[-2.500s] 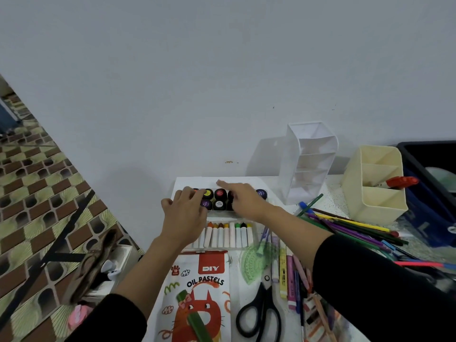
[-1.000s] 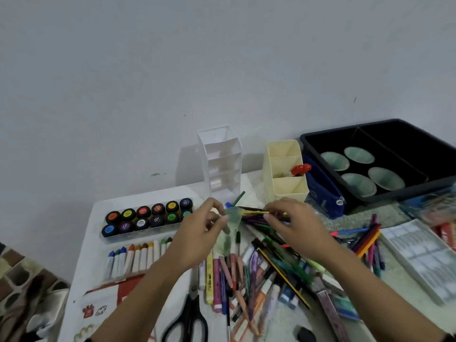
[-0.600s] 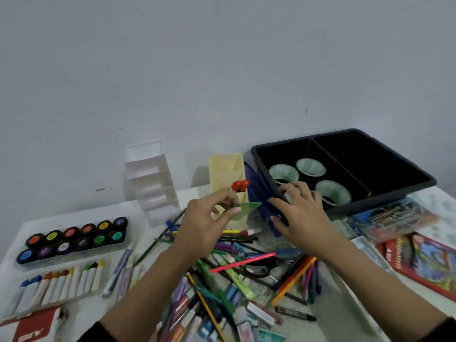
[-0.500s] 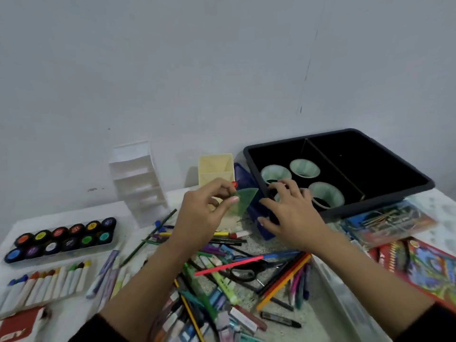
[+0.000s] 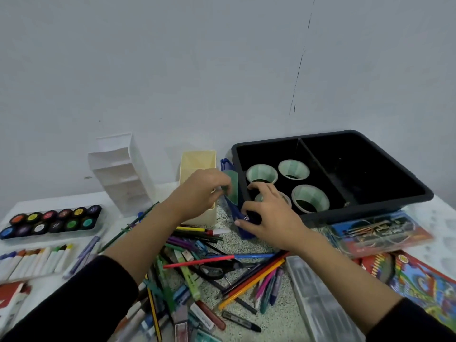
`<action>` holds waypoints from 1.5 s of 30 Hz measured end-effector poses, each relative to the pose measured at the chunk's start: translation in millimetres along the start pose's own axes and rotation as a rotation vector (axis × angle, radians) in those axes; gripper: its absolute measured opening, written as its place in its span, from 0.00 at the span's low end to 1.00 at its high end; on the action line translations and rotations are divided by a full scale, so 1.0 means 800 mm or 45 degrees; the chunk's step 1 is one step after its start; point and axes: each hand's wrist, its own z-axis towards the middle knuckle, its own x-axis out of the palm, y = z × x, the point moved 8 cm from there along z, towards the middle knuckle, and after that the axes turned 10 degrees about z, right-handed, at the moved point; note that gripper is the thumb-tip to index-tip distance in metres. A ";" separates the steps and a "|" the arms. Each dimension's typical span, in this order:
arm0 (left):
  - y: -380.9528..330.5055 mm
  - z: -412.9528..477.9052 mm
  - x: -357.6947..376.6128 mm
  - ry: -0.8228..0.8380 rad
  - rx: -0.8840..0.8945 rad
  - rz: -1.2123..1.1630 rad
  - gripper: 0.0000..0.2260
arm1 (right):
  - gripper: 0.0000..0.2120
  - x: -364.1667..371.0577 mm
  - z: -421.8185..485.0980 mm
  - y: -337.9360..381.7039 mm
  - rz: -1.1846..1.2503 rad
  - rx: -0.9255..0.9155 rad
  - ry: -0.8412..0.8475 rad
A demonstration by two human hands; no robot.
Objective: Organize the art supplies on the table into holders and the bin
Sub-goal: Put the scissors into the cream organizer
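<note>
At the far left, the clear tray of round paint pots (image 5: 49, 219) and the row of white-wrapped oil pastels (image 5: 34, 259) lay well apart from our hands, so we saw no trouble there. The white tiered plastic holder (image 5: 121, 174) and the cream plastic holder (image 5: 197, 160) stood near each other at the back of the counter (image 5: 277, 319). Our left wrist passed just in front of the cream one, and we judged that a careless sweep could tip it.

Our left hand (image 5: 197, 191) pinched a flat piece of translucent green plastic (image 5: 232, 187) between thumb and fingers. It held the piece upright over the soft blue fabric pouch (image 5: 232, 213), which stood between the cream holder and the black plastic bin (image 5: 357, 209). Our right hand (image 5: 270, 219) had its fingers curled round the pouch's upper edge, seemingly to hold the mouth open, though we could not see the opening.

We judged two risks here. The thin piece could catch on the pouch's edge and slip from so light a pinch into the gap beside the bin. The limp pouch could also fold shut.

The four rolls of green tape (image 5: 309, 198) lay in the bin's left compartment, under and just behind our right fingers, where a jerk could knock them.
</note>
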 end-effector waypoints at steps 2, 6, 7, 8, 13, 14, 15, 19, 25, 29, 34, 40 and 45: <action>-0.006 0.003 0.001 0.022 0.058 0.076 0.07 | 0.18 -0.002 -0.001 0.001 0.010 -0.026 -0.016; -0.019 0.003 0.007 0.112 0.093 0.119 0.07 | 0.17 -0.001 -0.002 0.003 -0.003 -0.072 -0.023; -0.020 0.004 0.012 0.149 0.091 0.122 0.07 | 0.17 -0.001 -0.002 0.004 -0.008 -0.078 -0.021; -0.020 0.006 0.016 0.173 0.088 0.127 0.07 | 0.17 -0.002 -0.002 0.003 -0.006 -0.081 -0.018; -0.002 0.021 0.036 0.163 0.047 0.270 0.06 | 0.17 -0.004 -0.002 0.002 0.066 -0.068 -0.024; 0.001 0.024 0.039 0.135 0.040 0.346 0.06 | 0.17 -0.004 -0.002 0.002 0.074 -0.057 -0.031; 0.002 0.026 0.043 0.119 0.022 0.445 0.07 | 0.17 -0.004 -0.002 0.001 0.077 -0.047 -0.038; 0.000 0.036 0.058 0.289 -0.054 0.697 0.09 | 0.17 -0.002 -0.001 -0.001 0.055 -0.043 -0.063; -0.002 0.010 0.023 0.145 -0.126 0.491 0.07 | 0.16 -0.003 -0.005 0.000 0.027 -0.095 -0.193; 0.002 -0.048 -0.013 0.007 -0.277 0.092 0.04 | 0.09 -0.020 -0.023 0.015 0.150 -0.208 -0.477; 0.037 -0.148 -0.011 0.075 -0.505 0.091 0.06 | 0.09 0.022 -0.047 0.069 0.290 -0.424 -0.114; 0.054 -0.235 0.019 0.328 -0.728 0.241 0.17 | 0.16 0.093 -0.057 0.087 0.011 -0.387 0.348; 0.042 -0.259 0.038 0.422 -0.722 0.279 0.32 | 0.16 0.101 -0.050 0.094 -0.067 -0.390 0.338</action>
